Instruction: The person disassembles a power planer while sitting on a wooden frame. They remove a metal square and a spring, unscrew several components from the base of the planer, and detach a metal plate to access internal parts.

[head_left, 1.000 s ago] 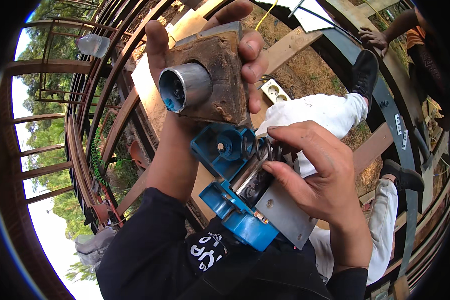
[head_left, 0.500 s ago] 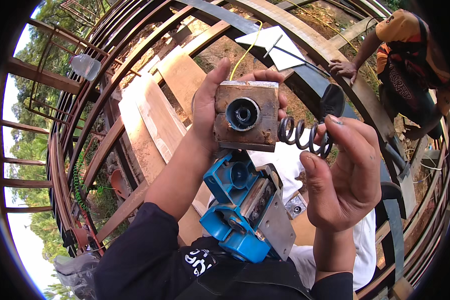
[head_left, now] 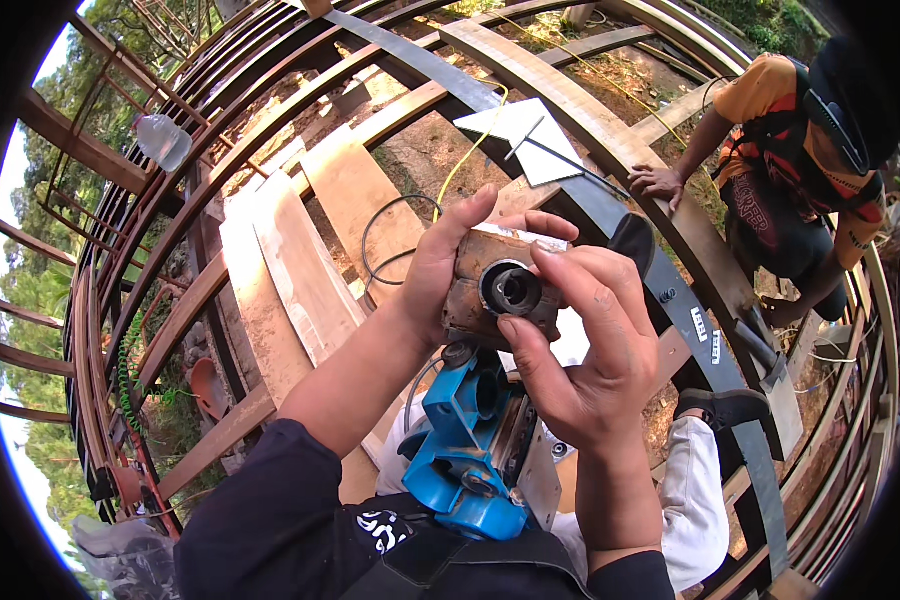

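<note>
My left hand (head_left: 435, 262) grips a rusty, box-shaped metal block (head_left: 470, 262), its fingers wrapped round the far side. A round socket in the block's face points up toward me. Most of the black coil spring (head_left: 518, 291) is down inside that socket, with only its end ring showing at the mouth. My right hand (head_left: 605, 345) pinches this end, thumb below and fingers above. Under the block, a blue power tool (head_left: 450, 425) with a flat metal plate rests on my lap, partly covered by my right wrist.
A co-worker (head_left: 795, 180) crouches at the right with one hand on a beam. Wooden boards (head_left: 305, 270) lie at the left across the frame. A white triangular sheet (head_left: 535, 140) with a thin dark rod sits ahead. A yellow cord (head_left: 467, 165) runs behind the block.
My right hand has moved left, carrying the spring from beside the block into its socket. The block has shifted slightly right and down in the view.
</note>
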A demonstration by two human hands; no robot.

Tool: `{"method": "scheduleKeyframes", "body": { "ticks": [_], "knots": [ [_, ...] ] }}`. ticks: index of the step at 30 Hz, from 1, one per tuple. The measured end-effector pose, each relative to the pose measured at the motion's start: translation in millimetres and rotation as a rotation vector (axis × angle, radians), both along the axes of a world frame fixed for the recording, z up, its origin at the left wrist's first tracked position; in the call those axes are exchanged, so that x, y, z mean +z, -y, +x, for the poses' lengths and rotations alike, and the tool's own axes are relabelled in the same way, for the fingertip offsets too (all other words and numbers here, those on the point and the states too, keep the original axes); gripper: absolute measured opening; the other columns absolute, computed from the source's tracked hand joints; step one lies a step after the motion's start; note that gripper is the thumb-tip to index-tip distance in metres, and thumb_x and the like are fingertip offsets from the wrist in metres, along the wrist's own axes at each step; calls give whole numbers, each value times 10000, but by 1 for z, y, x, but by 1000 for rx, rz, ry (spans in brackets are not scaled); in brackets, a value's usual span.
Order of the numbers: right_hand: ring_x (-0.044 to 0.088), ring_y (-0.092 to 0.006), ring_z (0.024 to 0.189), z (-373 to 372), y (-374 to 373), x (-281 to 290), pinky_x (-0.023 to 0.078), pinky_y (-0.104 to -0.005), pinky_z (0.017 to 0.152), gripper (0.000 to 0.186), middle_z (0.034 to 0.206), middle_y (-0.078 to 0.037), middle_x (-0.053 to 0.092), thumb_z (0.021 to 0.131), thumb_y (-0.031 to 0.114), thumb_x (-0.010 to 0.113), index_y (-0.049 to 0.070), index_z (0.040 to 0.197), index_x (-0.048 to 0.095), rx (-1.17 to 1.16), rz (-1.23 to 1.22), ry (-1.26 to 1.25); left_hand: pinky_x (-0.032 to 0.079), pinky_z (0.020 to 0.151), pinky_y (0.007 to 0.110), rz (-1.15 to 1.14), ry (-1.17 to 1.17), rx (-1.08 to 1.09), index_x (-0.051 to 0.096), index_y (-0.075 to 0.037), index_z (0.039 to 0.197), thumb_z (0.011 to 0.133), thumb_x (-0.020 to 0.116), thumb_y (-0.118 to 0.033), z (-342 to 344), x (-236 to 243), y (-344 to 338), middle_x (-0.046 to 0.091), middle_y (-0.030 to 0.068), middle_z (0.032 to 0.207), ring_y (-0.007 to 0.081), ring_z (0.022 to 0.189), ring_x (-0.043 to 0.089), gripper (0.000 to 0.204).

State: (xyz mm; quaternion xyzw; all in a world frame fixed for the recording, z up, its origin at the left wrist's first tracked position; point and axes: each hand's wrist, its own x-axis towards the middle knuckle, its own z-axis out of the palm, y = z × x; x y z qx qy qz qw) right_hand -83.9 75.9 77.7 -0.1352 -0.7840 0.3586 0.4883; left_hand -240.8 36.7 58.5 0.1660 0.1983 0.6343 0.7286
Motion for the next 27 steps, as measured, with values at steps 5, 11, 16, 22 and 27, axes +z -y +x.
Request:
{"method": "scheduleKeyframes", "body": {
  "ticks": [5,11,16,22,27],
  "knots": [
    [593,-317,985,1,2,-1,476,-403,873,391,1026,-131,639,716,32,763,12,1091,657,-11,-63,-84,577,816,378,-7,36,-1,457,49,1265,946,423,-574,2,0,-1,628,197,1084,254,948,671,701],
    [602,-269,996,1,-2,-1,478,-357,896,268,1081,-146,617,775,20,727,-7,1037,683,-16,42,-11,568,816,356,-27,32,25,478,44,1256,954,421,-548,4,1,-1,623,176,1094,242,932,667,667],
    [599,-287,1083,-5,2,-2,470,-371,932,289,1135,-157,598,788,10,707,-14,1074,676,-24,27,-15,570,832,372,0,77,45,484,42,1255,961,412,-534,1,-2,1,620,175,1114,244,964,665,651],
    [620,-292,1009,20,-5,-17,486,-369,870,424,1099,-178,629,805,85,695,-14,1207,605,-160,-139,-62,570,817,515,81,142,-100,435,38,1310,929,422,-588,-7,-7,-4,600,236,1109,339,1002,646,733],
    [619,-136,888,51,-4,-89,499,-290,804,272,976,-90,659,934,148,626,-28,1140,611,54,-863,-27,550,754,568,148,192,-55,380,11,1374,922,434,-628,-9,-30,-2,509,237,1122,348,980,561,786]
  ]
}}
